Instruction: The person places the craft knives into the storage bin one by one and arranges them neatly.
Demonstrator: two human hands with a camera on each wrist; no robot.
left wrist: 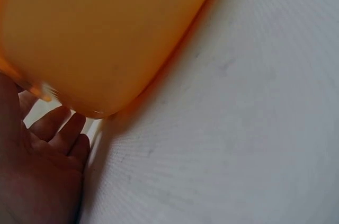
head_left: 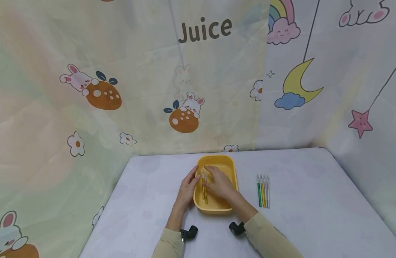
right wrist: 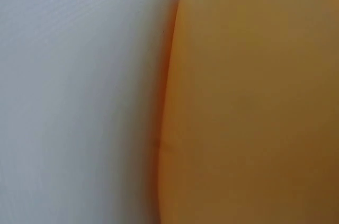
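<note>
head view, "juice" [head_left: 204,33] on backdrop [head_left: 136,46], left hand [head_left: 186,187] gripping tray [head_left: 214,211], right hand [head_left: 220,184], hold unclear

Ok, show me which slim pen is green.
The slim green pen, leftmost in the row right of the yellow plastic tray; the others look yellow or silvery.

Head view is evenly, softly lit. Wrist views dimly exposed and blurred; yellow plastic tray [left wrist: 106,38] rendered dull amber, edge touched by faint glints; white tabletop [right wrist: 63,102] shaded softly alongside.
</note>
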